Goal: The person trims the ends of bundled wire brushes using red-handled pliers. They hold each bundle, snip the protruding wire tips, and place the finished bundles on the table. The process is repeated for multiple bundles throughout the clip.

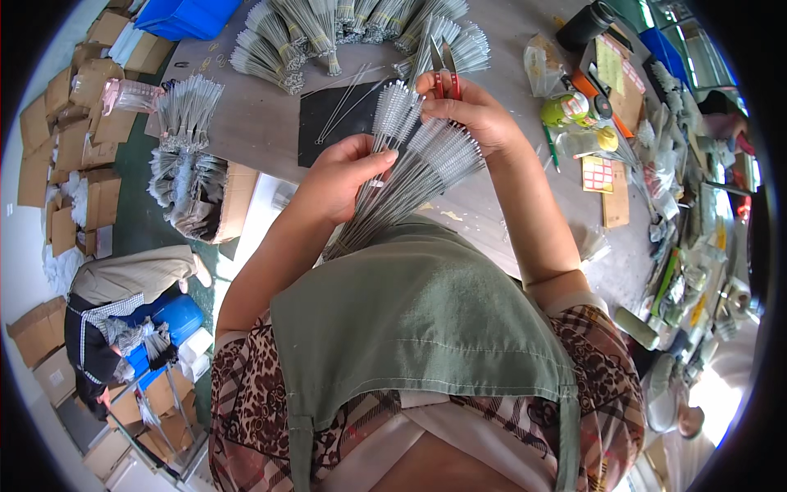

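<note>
Left hand (344,176) closed around a fanned bundle of thin wire brushes (410,160), gripping the stems near mid-length; bristle ends spread up toward 1 o'clock, bare wire ends run down toward 7 o'clock over the green apron (418,320); right hand (471,111) closed at the top of the fan, fingers pinching brush tips, and it also holds small scissors (445,70) with red handles, blades pointing to 12 o'clock; bundle sits just above centre frame, between both hands, lifted off the grey table (262,123).

On the table at 12 o'clock, a row of tied brush bundles (328,33) fanned along the far edge; a black mat (336,123) with a few loose brushes lies just beyond the left hand, toward 11 o'clock; another brush pile (184,107) at 10 o'clock, over a cardboard box (234,197); blue bin (184,16) at 11 o'clock; flattened cartons (74,139) on the floor at 9 o'clock; another person (106,320) crouched at 8 o'clock beside a blue drum (176,316); at 2 o'clock a green tape roll (566,111), a dark bottle (584,25) and a sheet of stickers (598,174); assorted clutter runs along the 3 o'clock edge, too small to tell.
</note>
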{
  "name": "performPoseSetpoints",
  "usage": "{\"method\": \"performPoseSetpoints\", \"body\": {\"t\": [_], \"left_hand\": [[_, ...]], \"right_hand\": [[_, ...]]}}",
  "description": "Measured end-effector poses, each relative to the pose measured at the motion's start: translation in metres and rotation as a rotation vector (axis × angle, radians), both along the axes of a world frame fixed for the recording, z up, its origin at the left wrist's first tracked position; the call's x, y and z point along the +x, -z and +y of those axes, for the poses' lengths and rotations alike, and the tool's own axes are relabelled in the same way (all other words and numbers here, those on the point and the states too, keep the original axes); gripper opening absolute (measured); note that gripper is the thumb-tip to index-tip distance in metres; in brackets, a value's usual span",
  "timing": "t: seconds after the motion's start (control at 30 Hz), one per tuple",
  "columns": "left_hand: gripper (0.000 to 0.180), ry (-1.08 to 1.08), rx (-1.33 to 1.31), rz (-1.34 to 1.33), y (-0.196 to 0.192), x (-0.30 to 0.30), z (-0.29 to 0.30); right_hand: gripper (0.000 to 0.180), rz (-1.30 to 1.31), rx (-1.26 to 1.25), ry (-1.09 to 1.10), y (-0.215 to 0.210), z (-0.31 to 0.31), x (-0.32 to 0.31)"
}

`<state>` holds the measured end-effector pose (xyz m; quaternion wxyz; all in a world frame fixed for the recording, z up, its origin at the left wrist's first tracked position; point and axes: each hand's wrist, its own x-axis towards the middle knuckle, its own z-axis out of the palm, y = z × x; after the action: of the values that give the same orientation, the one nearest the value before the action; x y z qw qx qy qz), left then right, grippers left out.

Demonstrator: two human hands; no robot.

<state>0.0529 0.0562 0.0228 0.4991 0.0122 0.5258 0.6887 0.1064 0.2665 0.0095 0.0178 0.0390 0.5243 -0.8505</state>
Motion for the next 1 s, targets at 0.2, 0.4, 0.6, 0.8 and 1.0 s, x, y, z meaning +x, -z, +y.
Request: {"method": "performPoseSetpoints", "body": {"t": [0.2,0.4,0.6,0.8,1.0], "left_hand": [[0.013,0.063,0.022,-0.025,-0.002,-0.001,0.002],[0.017,0.082,-0.029,0.01,-0.003,0.001,0.005],[0.013,0.038,0.037,-0.056,0.005,-0.004,0.003],[0.012,0.009,0.013,-0.013,0.003,-0.004,0.004],[0.014,0.039,0.02,-0.016,0.004,-0.001,0.007]], "right_hand": [[0.021,-0.03,-0.121,0.055,-0.003,-0.002,0.0],[0.022,0.03,0.047,-0.007,0.002,0.0,-0.003],[0.016,0.047,-0.035,0.009,0.001,0.002,-0.004],[0.02,0.041,0.052,0.051,0.008,0.005,-0.005],[0.027,-0.074,0.215,0.159,0.004,0.007,-0.01]]}}
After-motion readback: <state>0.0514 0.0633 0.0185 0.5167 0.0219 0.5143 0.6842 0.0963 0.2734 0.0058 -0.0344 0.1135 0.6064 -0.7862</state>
